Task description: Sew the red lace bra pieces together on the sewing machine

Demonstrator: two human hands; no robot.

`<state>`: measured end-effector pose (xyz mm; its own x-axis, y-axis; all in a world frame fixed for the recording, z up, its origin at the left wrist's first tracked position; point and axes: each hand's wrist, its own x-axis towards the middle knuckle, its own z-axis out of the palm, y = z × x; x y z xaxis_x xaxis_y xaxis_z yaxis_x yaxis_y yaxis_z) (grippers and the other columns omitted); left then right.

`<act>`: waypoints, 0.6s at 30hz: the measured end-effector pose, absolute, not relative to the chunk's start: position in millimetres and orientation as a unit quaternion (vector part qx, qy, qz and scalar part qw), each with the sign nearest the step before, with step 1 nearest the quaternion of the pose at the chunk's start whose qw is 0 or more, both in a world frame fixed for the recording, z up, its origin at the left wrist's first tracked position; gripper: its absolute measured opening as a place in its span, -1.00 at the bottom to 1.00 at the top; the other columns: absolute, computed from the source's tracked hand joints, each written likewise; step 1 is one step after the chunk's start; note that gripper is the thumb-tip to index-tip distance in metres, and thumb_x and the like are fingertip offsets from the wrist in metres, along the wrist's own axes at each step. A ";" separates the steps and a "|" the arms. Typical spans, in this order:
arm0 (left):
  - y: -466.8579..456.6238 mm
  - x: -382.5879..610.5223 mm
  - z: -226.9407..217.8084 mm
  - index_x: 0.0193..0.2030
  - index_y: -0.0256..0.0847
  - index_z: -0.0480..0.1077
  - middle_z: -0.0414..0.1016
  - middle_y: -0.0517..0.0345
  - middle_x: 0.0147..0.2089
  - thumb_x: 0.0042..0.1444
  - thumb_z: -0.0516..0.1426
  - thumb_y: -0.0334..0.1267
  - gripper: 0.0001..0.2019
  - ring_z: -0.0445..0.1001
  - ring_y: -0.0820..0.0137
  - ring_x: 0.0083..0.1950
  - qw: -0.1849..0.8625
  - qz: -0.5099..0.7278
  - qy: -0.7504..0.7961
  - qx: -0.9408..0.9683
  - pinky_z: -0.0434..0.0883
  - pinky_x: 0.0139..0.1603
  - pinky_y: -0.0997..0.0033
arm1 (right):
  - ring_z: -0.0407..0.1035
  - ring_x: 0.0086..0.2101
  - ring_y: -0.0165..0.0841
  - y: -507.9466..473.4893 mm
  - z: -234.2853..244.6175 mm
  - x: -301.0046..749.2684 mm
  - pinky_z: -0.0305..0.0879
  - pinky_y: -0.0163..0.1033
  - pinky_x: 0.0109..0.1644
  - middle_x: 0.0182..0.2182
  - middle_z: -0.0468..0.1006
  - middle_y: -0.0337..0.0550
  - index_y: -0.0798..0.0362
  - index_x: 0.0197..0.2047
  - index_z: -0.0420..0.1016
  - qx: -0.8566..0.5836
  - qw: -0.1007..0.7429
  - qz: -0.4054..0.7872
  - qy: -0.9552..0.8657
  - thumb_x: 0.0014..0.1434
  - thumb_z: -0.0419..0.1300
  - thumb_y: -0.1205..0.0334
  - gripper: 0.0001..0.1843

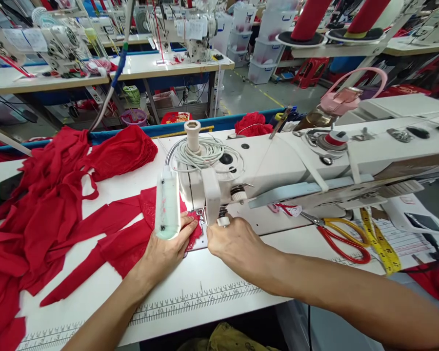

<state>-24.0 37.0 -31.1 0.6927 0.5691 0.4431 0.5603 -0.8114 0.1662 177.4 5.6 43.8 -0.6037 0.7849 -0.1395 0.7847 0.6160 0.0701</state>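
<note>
My left hand lies on a red lace-edged fabric piece, its fingers stretched towards the presser foot. Part of that hand is behind the clear guard of the white sewing machine. Close to the needle area on the right, my right hand has curled fingers. The machine head covers its fingertips, so whatever they pinch is hidden. The fabric's edge runs under the foot, and its long strips spread left across the table.
A heap of red fabric covers the left side. Red-and-yellow-handled scissors and a yellow tape measure lie at right. A printed ruler runs along the table's front. Thread cones stand above right.
</note>
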 end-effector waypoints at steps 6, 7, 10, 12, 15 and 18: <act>37.4 -24.7 -32.9 0.16 -0.34 0.37 0.50 -0.10 -0.01 0.31 0.03 -0.52 -0.69 0.45 0.13 0.08 0.021 0.242 0.307 0.920 0.40 0.10 0.06 | 0.43 -0.35 -0.24 5.4 37.7 182.8 0.28 -0.26 -0.43 -0.43 0.48 -0.01 0.12 -0.38 0.42 0.468 0.088 0.010 0.879 0.07 0.13 0.60 -0.80; 37.5 -24.6 -33.4 0.16 -0.34 0.37 0.50 -0.11 -0.01 0.32 0.02 -0.52 -0.69 0.45 0.13 0.08 0.025 0.244 0.307 0.920 0.40 0.10 0.06 | 0.43 -0.36 -0.23 5.8 38.3 183.1 0.26 -0.26 -0.45 -0.42 0.49 0.00 0.13 -0.34 0.43 0.478 0.108 0.005 0.872 0.06 0.10 0.63 -0.77; 37.3 -23.7 -33.6 0.14 -0.33 0.38 0.50 -0.10 0.00 0.32 0.01 -0.52 -0.70 0.44 0.14 0.09 0.036 0.251 0.307 0.918 0.41 0.08 0.10 | 0.43 -0.36 -0.23 7.1 40.2 182.8 0.23 -0.28 -0.45 -0.42 0.52 0.00 0.14 -0.27 0.44 0.484 0.141 -0.004 0.864 0.03 0.08 0.67 -0.71; 36.9 -22.9 -32.1 0.13 -0.33 0.38 0.50 -0.09 0.00 0.32 0.01 -0.54 -0.70 0.43 0.15 0.11 0.041 0.258 0.308 0.915 0.40 0.10 0.12 | 0.43 -0.35 -0.24 7.4 39.3 182.1 0.23 -0.30 -0.44 -0.44 0.50 0.00 0.14 -0.30 0.43 0.477 0.128 -0.001 0.870 0.02 0.10 0.68 -0.72; 36.0 -21.9 -27.9 0.13 -0.35 0.37 0.49 -0.10 0.02 0.33 0.00 -0.54 -0.70 0.42 0.17 0.14 0.050 0.264 0.312 0.911 0.38 0.12 0.15 | 0.42 -0.36 -0.25 7.1 35.9 181.4 0.25 -0.29 -0.44 -0.46 0.47 -0.03 0.13 -0.36 0.41 0.467 0.086 0.019 0.880 0.03 0.09 0.68 -0.73; 35.2 -21.8 -24.3 0.10 -0.35 0.38 0.50 -0.09 0.01 0.34 -0.02 -0.52 -0.73 0.42 0.17 0.13 0.041 0.255 0.320 0.912 0.39 0.12 0.16 | 0.40 -0.38 -0.26 6.7 37.8 181.9 0.27 -0.25 -0.45 -0.43 0.45 -0.05 0.10 -0.41 0.40 0.443 0.076 0.043 0.892 0.01 0.06 0.69 -0.71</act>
<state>-21.8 35.2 -24.3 0.6660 0.6038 0.4380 0.5623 -0.7922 0.2372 181.9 6.7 37.8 -0.5962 0.7968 -0.0982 0.7836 0.6042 0.1445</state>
